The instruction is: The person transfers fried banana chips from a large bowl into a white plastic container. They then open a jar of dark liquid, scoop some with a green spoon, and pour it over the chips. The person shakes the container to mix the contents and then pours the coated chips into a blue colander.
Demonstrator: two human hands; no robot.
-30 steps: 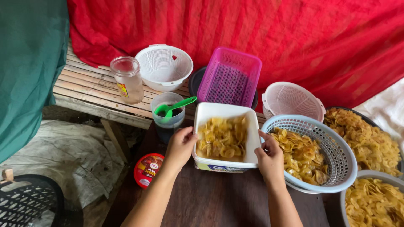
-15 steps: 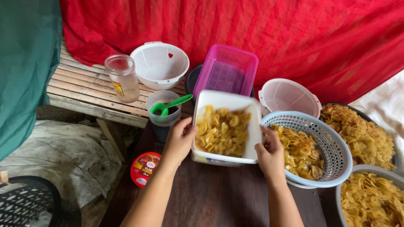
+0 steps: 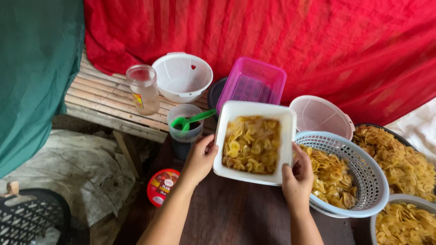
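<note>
A white rectangular tub holds yellow chips and is lifted off the dark table, tipped so its opening faces me. My left hand grips its left side. On its lower right edge my right hand holds it. Just right of the tub stands a pale blue slotted basket with more chips.
Behind the tub are a pink basket, a white colander, a white lidded strainer, a glass jar and a cup with a green scoop. A red lid lies lower left. More chips fill bowls at right.
The tub was resting on the table; both hands have raised it and tilted its open top toward me. The chips have slid toward the near side.
</note>
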